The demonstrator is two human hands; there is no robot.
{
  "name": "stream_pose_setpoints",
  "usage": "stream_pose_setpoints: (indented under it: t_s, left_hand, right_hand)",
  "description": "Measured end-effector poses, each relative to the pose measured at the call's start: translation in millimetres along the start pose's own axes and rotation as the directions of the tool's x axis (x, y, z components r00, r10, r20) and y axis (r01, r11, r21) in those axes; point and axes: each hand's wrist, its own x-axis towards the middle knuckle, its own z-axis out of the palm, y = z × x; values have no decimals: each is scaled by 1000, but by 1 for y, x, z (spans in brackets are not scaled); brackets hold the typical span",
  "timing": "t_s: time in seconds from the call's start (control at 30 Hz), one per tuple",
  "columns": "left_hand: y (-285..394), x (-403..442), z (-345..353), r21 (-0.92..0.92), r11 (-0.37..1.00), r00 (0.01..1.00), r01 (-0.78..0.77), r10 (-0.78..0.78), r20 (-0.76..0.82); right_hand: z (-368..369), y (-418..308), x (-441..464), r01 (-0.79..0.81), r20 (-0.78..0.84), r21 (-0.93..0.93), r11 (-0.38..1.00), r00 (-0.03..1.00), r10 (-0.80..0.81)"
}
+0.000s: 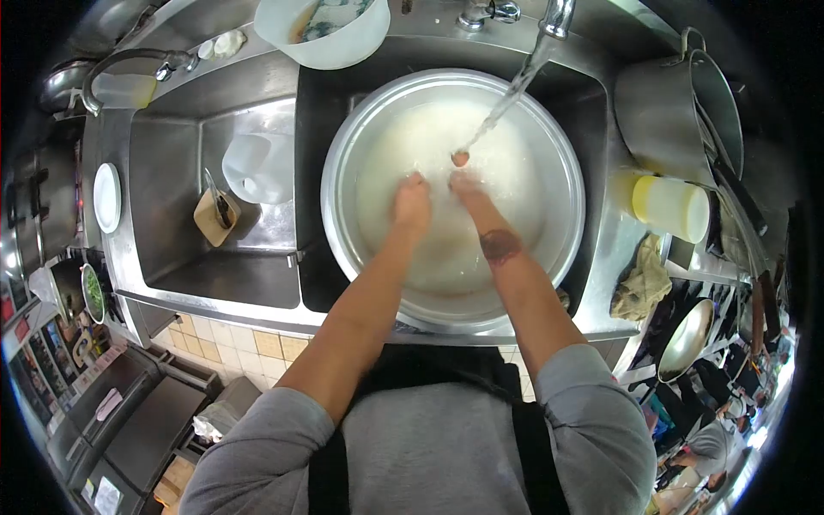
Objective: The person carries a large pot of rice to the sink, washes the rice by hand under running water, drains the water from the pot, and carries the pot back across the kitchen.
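A: Where's the bowl?

B: The bowl point(340, 202) sits in the right basin point(314, 283) of the sink, its near rim at the front edge. Cloudy water point(515, 206) lies in it.

A: And the hands?

B: Both dip into that water near the bowl's middle, side by side and a little apart. The left hand point(413, 202) shows mostly its back; the right hand point(464, 182) reaches slightly farther from the front edge.

A: How far are they spread?

B: I cannot tell for either. The water hides the fingers and anything they might hold.

A: Is the tap running?

B: Yes, the tap point(558, 19) at the back edge pours a stream point(515, 90) into the bowl, landing just beyond the right hand.

A: What's around them?

B: A white tub point(328, 57) is at the back edge. In the left basin point(215, 279) are a jug point(257, 167) and a brown carton point(205, 221). Along the right edge come a pot point(654, 120), a yellow container point(672, 209) and, near the front corner, a rag point(640, 281).
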Motion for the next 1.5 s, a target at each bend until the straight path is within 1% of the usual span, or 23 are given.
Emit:
stream_pose_setpoints:
  t_s: [0.07, 0.13, 0.17, 0.4, 0.47, 0.5, 0.53, 0.57, 0.6, 0.63, 0.73, 0.77, 0.8, 0.83, 0.87, 0.9, 0.93, 1.0, 1.07, 1.2, 1.3, 1.4, 1.5]
  left_hand:
    - [4, 3, -5, 11, 997, 968, 78, -79, 239]
    - [6, 5, -4, -10, 993, 949, 114, -106, 296]
    - [7, 7, -3, -27, 988, 927, 151, -132, 350]
    - [20, 8, -16, 20, 998, 940, 67, -70, 333]
    - [25, 3, -16, -153, 964, 894, 219, -135, 428]
    - [25, 1, -16, -149, 962, 894, 230, -148, 424]
    - [25, 0, -17, -140, 965, 905, 224, -152, 398]
    - [24, -1, -18, -132, 968, 915, 215, -153, 373]
    - [21, 0, -21, -136, 966, 916, 222, -159, 368]
    - [17, 3, -24, -58, 971, 902, 231, -191, 388]
    - [8, 8, -24, 27, 947, 877, 321, -308, 368]
    - [5, 10, -22, 41, 916, 859, 398, -388, 333]
    - [-2, 15, -18, 29, 914, 860, 404, -390, 329]
    - [-10, 22, -15, 88, 918, 794, 387, -380, 474]
    - [-16, 26, -12, 144, 922, 706, 360, -369, 605]
    - [-18, 29, -17, 137, 921, 708, 365, -371, 601]
    - [-20, 30, -22, 145, 910, 647, 387, -381, 660]
    - [-21, 30, -35, 161, 897, 575, 411, -393, 718]
    - [-17, 31, -45, 276, 943, 714, 186, -322, 622]
    - [-24, 24, 4, 307, 892, 635, 333, -453, 626]
    - [-8, 21, -47, 375, 910, 597, 178, -403, 693]
    - [-2, 15, -46, 434, 868, 508, 241, -494, 706]
    - [-11, -1, -20, 454, 866, 486, 209, -495, 721]
  right_hand:
    - [-28, -25, 0, -78, 36, 47, 996, 996, 76]
    - [-42, -38, 3, -148, 62, 80, 986, 988, 143]
    - [-16, -19, 31, -57, 159, -91, 994, 985, 71]
    - [-7, -12, -17, 170, 177, -303, 938, 977, -120]
    - [-6, -16, -3, 107, 234, -283, 953, 971, -40]
    - [-5, -16, -5, 274, 85, -638, 720, 954, -288]
    - [-11, -28, 3, 285, 92, -640, 713, 950, -297]
    - [-20, -42, 18, 68, 61, -430, 900, 997, -47]
    - [-27, -52, 26, -189, 91, -192, 963, 974, 209]
    - [-19, -46, 22, -185, 89, -201, 962, 974, 206]
    - [10, -19, -20, 19, 90, -294, 956, 996, 8]
    - [12, -12, -35, 273, -85, -129, 953, 955, -285]
    - [12, -7, -41, 534, -294, -14, 845, 806, -514]
    - [13, -4, -36, 536, -290, -26, 844, 804, -519]
    - [14, -2, -28, 435, 15, -111, 894, 900, -436]
    - [16, 0, -20, 388, 319, -245, 888, 898, -304]
    - [20, 2, -13, 343, 412, -293, 893, 888, -206]
    - [22, 5, 5, 331, 360, -340, 880, 910, -204]
    - [26, 15, 27, 364, 254, -382, 849, 925, -283]
    - [90, 107, 100, 491, 8, -490, 720, 829, -560]
    - [-67, -50, 28, 150, 225, -577, 803, 974, -20]
    - [-94, -46, 25, -104, 114, -318, 942, 983, 147]
    - [-91, -10, 21, -116, -54, -429, 896, 993, 103]
